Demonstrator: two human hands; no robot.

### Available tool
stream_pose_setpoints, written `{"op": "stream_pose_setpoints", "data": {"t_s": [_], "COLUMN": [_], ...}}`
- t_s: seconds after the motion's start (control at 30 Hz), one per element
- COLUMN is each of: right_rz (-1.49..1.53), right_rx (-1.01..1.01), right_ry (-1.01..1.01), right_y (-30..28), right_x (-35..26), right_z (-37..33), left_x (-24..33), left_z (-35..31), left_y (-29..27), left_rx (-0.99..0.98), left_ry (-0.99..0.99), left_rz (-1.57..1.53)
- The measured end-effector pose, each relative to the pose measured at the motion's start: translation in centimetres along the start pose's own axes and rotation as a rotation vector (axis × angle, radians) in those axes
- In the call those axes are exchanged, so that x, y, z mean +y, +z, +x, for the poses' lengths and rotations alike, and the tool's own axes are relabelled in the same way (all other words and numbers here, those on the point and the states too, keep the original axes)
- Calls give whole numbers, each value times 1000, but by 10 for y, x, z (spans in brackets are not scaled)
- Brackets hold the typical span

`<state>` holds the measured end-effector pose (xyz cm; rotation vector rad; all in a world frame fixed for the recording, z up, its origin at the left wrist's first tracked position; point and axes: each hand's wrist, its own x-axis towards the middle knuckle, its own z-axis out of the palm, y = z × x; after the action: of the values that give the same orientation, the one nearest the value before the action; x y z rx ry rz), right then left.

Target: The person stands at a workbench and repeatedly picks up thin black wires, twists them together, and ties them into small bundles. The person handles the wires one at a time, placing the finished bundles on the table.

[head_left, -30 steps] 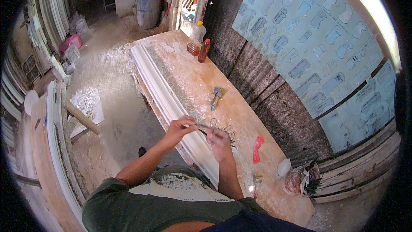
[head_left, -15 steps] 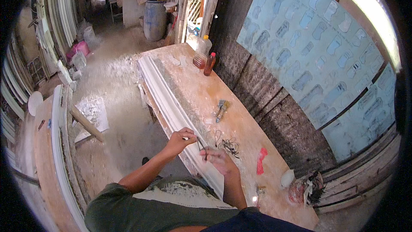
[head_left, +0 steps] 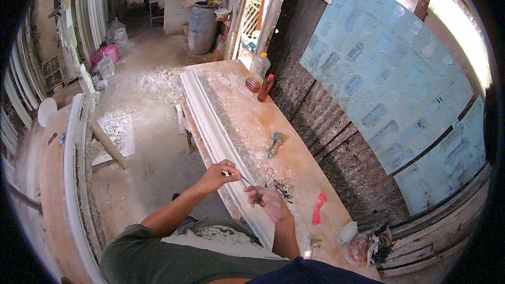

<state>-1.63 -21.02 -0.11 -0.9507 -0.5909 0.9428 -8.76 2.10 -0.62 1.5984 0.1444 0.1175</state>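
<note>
A short length of thin dark cord (head_left: 246, 181) stretches between my hands above the workbench. My left hand (head_left: 216, 176) pinches its upper end between thumb and fingertips. At the lower end, my right hand (head_left: 272, 204) has its fingers curled in around the cord, palm partly turned up. Beneath both hands runs a long white moulding (head_left: 206, 113) along the bench's left edge. A loose tangle of black cord (head_left: 282, 187) lies on the bench just beyond my right hand.
On the wooden bench (head_left: 294, 163) are a paintbrush (head_left: 275, 144), a red strip (head_left: 319, 208), a white lump (head_left: 348, 231) and two bottles with reddish liquid (head_left: 266, 88). A dark wall with blue panels (head_left: 389, 73) borders the right side. Another bench (head_left: 52, 163) stands left.
My right hand's fingers have shifted along the cord and the palm has turned more upward. My left hand keeps its pinch. The view has shifted slightly, moving the bench in the picture.
</note>
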Motion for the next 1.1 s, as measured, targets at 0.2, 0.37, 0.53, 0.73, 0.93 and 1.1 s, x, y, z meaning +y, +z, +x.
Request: {"op": "stream_pose_setpoints", "data": {"t_s": [0.2,0.37,0.53,0.73,0.93,1.1], "right_rz": [-596,-855,159,-159,-652,29], "right_rx": [425,438,77,488,557,250], "right_ry": [32,35,-28,-19,107,100], "right_y": [-58,-61,-33,-49,-76,-20], "right_x": [34,45,18,33,72,31], "right_z": [42,48,-8,25,40,10], "left_x": [-2,4,-19,-20,-20,-9], "left_z": [-2,0,14,11,5,12], "left_y": [46,32,10,37,40,-1], "left_rx": [-271,-384,-108,-152,-376,-47], "left_ry": [28,77,82,-62,-6,-34], "left_rz": [-427,37,-85,-204,-65,52]}}
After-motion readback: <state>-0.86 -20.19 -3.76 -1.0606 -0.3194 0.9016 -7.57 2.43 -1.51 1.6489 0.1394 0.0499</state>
